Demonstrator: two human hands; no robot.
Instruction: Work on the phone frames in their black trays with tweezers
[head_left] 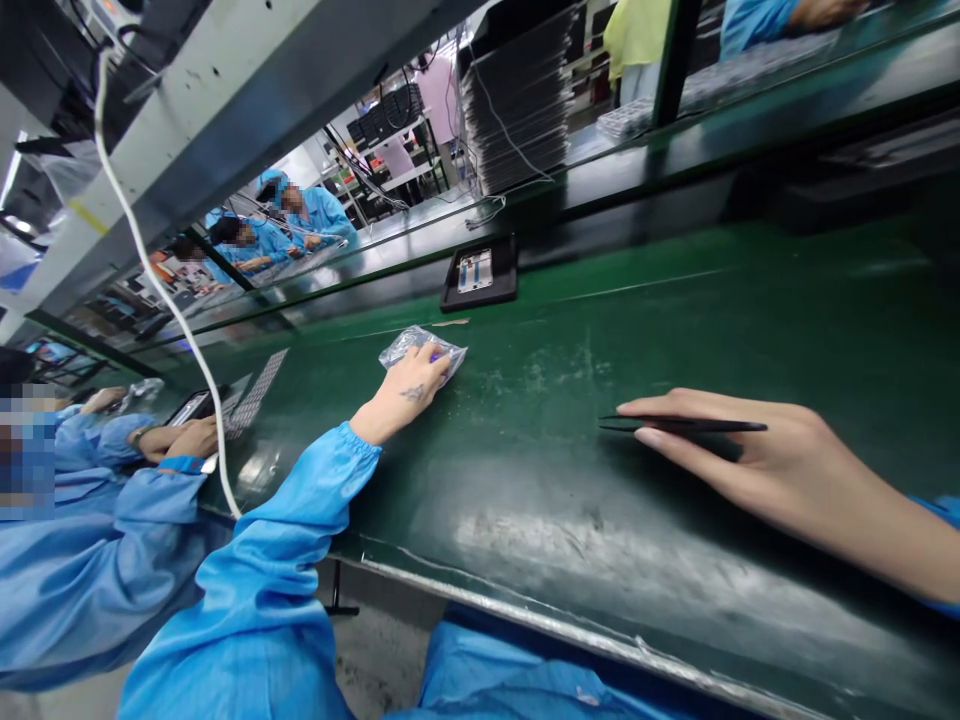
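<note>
My left hand (405,388) reaches forward over the green work surface, its fingers bent down onto a crumpled clear plastic bag (401,345). A small blue-purple spot shows by the fingertips, too small to make out; the bag's contents are partly hidden under the hand. Off to the right, my right hand (750,440) holds black tweezers (690,425) between thumb and fingers. The tips of the tweezers point left, slightly apart, with nothing between them. Beyond the bag, a black tray (480,298) carries a pale flat part with blue strips.
A white cable (161,275) hangs down at the left. Beside it, a co-worker's hands (184,440) work near a patterned strip (259,395). A metal-edged shelf (247,90) slants overhead. Stacked black trays (517,100) stand behind the bench, and its front edge (510,600) runs below me.
</note>
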